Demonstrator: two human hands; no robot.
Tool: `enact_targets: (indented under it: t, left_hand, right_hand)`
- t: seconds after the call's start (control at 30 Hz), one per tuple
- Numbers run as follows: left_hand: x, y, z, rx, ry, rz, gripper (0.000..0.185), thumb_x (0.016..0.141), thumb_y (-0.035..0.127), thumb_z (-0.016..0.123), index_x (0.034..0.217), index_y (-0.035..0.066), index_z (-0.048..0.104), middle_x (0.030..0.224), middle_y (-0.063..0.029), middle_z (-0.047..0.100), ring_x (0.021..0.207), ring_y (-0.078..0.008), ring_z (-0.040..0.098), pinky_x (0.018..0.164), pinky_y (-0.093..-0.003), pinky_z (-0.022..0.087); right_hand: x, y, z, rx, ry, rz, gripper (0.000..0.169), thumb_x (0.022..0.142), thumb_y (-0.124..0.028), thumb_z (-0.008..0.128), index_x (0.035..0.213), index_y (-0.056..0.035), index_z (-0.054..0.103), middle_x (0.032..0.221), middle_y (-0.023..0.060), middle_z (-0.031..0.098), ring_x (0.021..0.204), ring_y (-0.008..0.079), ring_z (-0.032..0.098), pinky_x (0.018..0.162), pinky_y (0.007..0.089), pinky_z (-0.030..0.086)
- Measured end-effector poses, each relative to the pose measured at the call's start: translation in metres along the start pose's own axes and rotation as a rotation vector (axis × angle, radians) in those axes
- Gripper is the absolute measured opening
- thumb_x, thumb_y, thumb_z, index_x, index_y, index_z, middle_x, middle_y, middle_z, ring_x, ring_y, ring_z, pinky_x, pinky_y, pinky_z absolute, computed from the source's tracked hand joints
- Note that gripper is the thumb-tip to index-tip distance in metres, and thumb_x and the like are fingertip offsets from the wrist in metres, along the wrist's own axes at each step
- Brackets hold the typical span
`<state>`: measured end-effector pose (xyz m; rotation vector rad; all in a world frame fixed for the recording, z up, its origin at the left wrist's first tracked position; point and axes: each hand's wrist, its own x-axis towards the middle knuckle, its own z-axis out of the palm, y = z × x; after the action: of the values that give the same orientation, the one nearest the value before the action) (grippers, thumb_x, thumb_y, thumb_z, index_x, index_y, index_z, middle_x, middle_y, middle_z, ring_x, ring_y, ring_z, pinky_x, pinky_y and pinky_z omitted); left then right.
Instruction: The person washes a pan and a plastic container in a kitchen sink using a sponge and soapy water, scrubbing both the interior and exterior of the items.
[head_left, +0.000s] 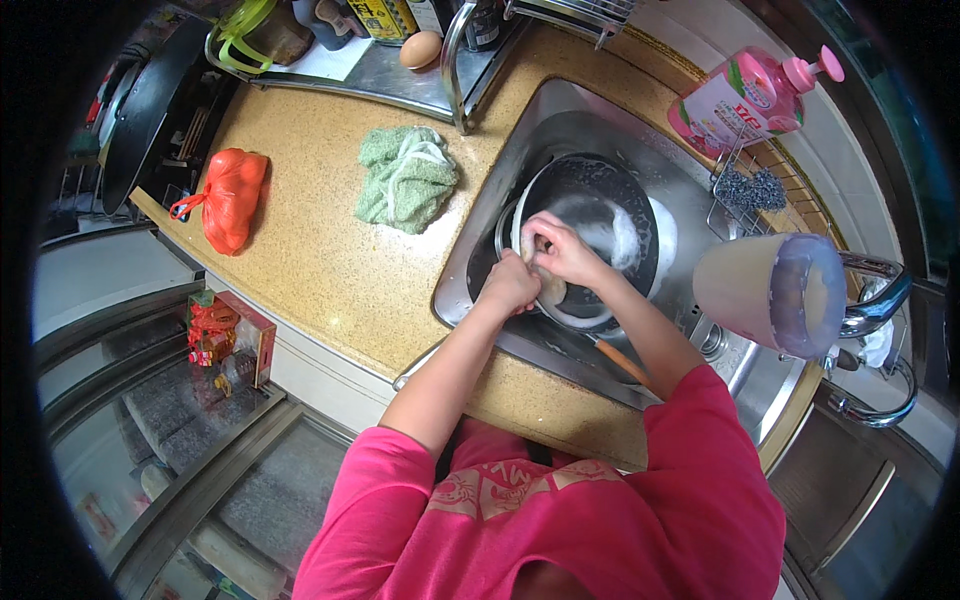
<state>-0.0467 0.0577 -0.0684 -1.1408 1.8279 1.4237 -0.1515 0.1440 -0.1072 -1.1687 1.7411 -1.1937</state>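
In the steel sink (682, 202) lies a dark pan (570, 176) with soapy foam inside it. My left hand (512, 283) grips the pan's rim at its left side. Close against it, my right hand (559, 247) has bent fingers on a pale, foamy sponge or cloth (551, 289) at the same rim. What exactly the fingers pinch is partly hidden. A wooden handle (622, 362) sticks out below the pan, partly under my right forearm. Other round cookware is partly visible beneath the pan.
A green towel (406, 178) and a tied red plastic bag (234, 199) lie on the counter. A metal rack (405, 90) holds an egg (420, 49) and bottles. Right of the sink stand a pink pump bottle (742, 101), a wire basket with steel wool (750, 189), and a pale container (757, 289) near the faucet.
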Motion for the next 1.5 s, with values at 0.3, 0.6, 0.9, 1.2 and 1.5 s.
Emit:
enact_targets:
  t: [0.3,0.6,0.9,1.2,1.5]
  left_hand:
    - [-0.004,0.009,-0.003,0.03,0.02,-0.025,0.038,0.079,0.015,0.052,0.1,-0.012,0.034,0.058,-0.0127,0.058,0.043,-0.0193,0.055,0.039,-0.0296,0.044]
    - [0.007,-0.005,0.004,0.02,-0.008,0.009,0.035,0.079,0.018,0.052,0.097,-0.009,0.037,0.06,-0.0141,0.059,0.046,-0.0205,0.057,0.043,-0.0311,0.046]
    - [-0.004,0.005,-0.003,0.024,-0.001,-0.016,0.033,0.08,0.015,0.049,0.096,-0.01,0.035,0.057,-0.0126,0.058,0.041,-0.0191,0.054,0.039,-0.0298,0.043]
    - [-0.006,0.01,-0.003,0.002,-0.013,-0.047,0.032,0.081,0.017,0.048,0.097,-0.008,0.035,0.054,-0.0115,0.056,0.039,-0.0179,0.052,0.036,-0.0289,0.042]
    - [-0.003,0.006,-0.003,0.023,-0.009,-0.045,0.034,0.082,0.019,0.049,0.1,-0.005,0.034,0.059,-0.0124,0.057,0.042,-0.0197,0.054,0.04,-0.0306,0.044]
  right_hand:
    - [0.063,0.057,-0.022,-0.083,0.918,0.125,0.056,0.07,0.003,0.056,0.122,-0.0147,0.043,0.108,0.0172,0.045,0.097,0.0311,0.048,0.086,0.0363,0.039]
    - [-0.008,-0.015,0.018,-0.219,0.335,-0.11,0.05,0.07,0.005,0.047,0.118,-0.0062,0.041,0.108,0.0187,0.046,0.102,0.0322,0.049,0.083,0.0355,0.043]
    - [0.025,0.07,-0.056,-0.64,0.489,0.761,0.039,0.071,-0.023,0.06,0.104,-0.0107,0.043,0.101,0.0209,0.05,0.087,0.0391,0.054,0.077,0.0438,0.044]
    - [-0.087,0.081,-0.035,-0.922,0.321,0.854,0.035,0.072,-0.018,0.058,0.103,-0.013,0.044,0.106,0.0219,0.042,0.086,0.0394,0.054,0.075,0.0456,0.045]
    - [-0.005,0.102,-0.058,-0.822,0.506,0.468,0.034,0.077,-0.004,0.04,0.107,-0.0157,0.047,0.118,0.0154,0.043,0.083,0.0376,0.056,0.069,0.0464,0.045]
